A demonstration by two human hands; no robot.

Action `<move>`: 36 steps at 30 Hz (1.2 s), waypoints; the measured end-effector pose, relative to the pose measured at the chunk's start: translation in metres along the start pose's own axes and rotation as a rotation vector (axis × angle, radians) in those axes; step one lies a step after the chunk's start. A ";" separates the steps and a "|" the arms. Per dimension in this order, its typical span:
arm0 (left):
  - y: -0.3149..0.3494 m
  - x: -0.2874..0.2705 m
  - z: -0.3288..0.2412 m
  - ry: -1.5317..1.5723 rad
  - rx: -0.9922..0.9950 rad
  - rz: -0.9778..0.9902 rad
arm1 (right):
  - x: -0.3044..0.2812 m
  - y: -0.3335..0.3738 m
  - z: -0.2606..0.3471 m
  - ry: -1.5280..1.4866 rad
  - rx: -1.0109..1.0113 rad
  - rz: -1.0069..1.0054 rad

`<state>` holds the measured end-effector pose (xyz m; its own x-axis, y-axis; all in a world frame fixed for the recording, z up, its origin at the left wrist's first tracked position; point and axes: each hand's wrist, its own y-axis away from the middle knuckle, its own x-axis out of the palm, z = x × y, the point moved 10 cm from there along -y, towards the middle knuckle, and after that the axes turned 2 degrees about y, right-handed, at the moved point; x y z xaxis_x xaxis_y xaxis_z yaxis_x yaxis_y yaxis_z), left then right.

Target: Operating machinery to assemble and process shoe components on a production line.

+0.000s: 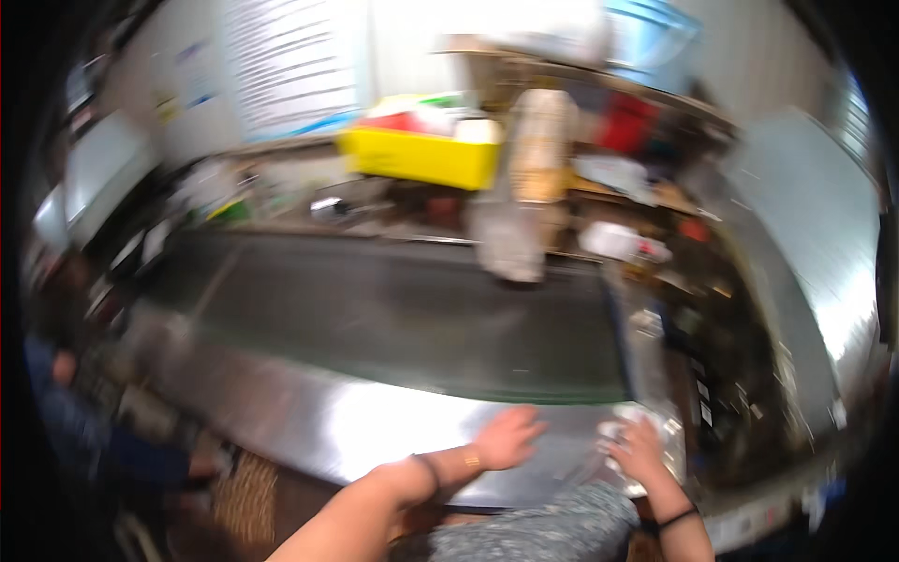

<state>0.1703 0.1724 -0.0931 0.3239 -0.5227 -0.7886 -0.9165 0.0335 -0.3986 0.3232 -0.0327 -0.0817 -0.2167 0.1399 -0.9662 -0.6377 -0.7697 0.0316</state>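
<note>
My left hand hovers over or rests on the shiny metal front strip of the worktop, fingers apart and nothing in them. It wears a dark band and a gold-coloured bracelet at the wrist. To its right, my right hand has bent fingers on a crumpled clear and white plastic bag at the strip's right end. Blur hides what the bag contains. Beyond both hands stretches a dark, flat conveyor belt.
A yellow box with mixed items stands behind the belt. Beside it, a wrapped tall stack leans over the far edge. Dark cluttered items lie at the right, before a grey metal panel. Another person's blue-clad leg shows lower left.
</note>
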 end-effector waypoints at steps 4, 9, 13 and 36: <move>-0.007 0.019 -0.008 0.006 0.023 0.010 | 0.046 0.045 -0.079 0.129 0.280 -0.079; 0.009 -0.002 -0.006 -0.024 -0.071 0.039 | 0.047 0.029 -0.058 0.203 0.274 -0.112; -0.002 -0.006 -0.007 -0.036 -0.048 0.022 | 0.041 0.029 -0.062 0.206 0.298 -0.127; 0.000 -0.003 -0.006 -0.024 -0.052 0.024 | 0.032 0.036 -0.056 0.167 0.332 -0.193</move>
<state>0.1677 0.1686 -0.0880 0.3070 -0.5020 -0.8086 -0.9347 0.0010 -0.3555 0.3346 -0.0914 -0.1264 0.0352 0.1378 -0.9898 -0.8645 -0.4927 -0.0993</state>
